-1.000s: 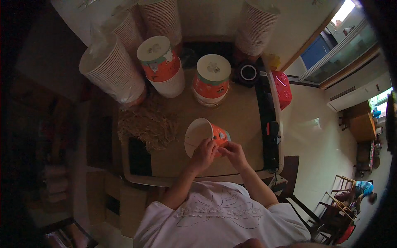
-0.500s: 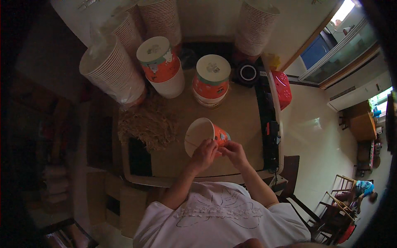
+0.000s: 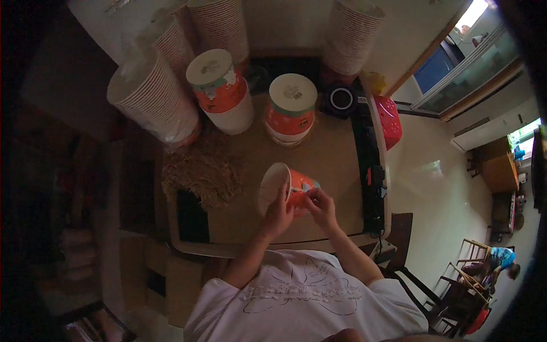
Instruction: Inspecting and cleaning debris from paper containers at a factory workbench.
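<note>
An orange paper bucket point(image 3: 297, 181) with a white inside lies tipped over the table in front of me, its mouth toward the left. My left hand point(image 3: 279, 211) grips its rim, fingers near the mouth. Against the bucket's printed side, my right hand point(image 3: 322, 206) is closed in a pinch; what its fingertips hold, if anything, is too small to name. Left of the bucket lies a tangled heap of brown strings point(image 3: 202, 171). Beyond it stand an upside-down stack of orange paper buckets point(image 3: 289, 114) and another such stack point(image 3: 219, 94).
Tall stacks of white-rimmed paper buckets in plastic point(image 3: 151, 97) stand at the back left, with another stack point(image 3: 350, 40) at the back right. A black round device point(image 3: 341, 102) sits near a red plastic basket point(image 3: 388, 122). A person point(image 3: 502, 259) sits far right.
The bucket has turned so its mouth faces more to the left and more of its orange side shows. My left hand's fingers have straightened up along the rim; my right hand has shifted slightly.
</note>
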`<state>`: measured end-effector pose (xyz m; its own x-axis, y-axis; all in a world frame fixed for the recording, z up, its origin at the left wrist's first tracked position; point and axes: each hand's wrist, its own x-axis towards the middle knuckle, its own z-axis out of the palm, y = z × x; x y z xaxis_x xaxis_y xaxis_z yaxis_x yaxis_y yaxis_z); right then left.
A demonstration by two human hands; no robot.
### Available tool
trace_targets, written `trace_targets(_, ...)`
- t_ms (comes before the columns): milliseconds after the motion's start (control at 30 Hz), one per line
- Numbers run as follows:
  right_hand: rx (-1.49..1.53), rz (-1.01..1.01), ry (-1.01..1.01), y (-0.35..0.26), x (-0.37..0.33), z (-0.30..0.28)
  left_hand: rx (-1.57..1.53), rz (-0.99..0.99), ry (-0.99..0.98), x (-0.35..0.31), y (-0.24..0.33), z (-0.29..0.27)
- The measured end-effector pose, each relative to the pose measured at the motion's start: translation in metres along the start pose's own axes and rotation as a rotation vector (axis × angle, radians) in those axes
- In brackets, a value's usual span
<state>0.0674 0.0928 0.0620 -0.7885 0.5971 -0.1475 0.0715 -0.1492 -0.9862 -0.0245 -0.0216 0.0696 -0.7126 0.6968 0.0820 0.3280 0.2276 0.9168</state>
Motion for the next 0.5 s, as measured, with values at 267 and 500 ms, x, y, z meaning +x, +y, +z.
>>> trace_targets(267, -0.146, -0.188, 0.176, 0.001, -0.001, 0.012, -0.042, -0.105, -0.063, 0.003, 0.009, -0.004)
trace_targets(500, -0.331, -0.294, 0.221, -0.012, -0.004, 0.018, -0.147, -0.026, -0.052, 0.002, 0.015, 0.001)
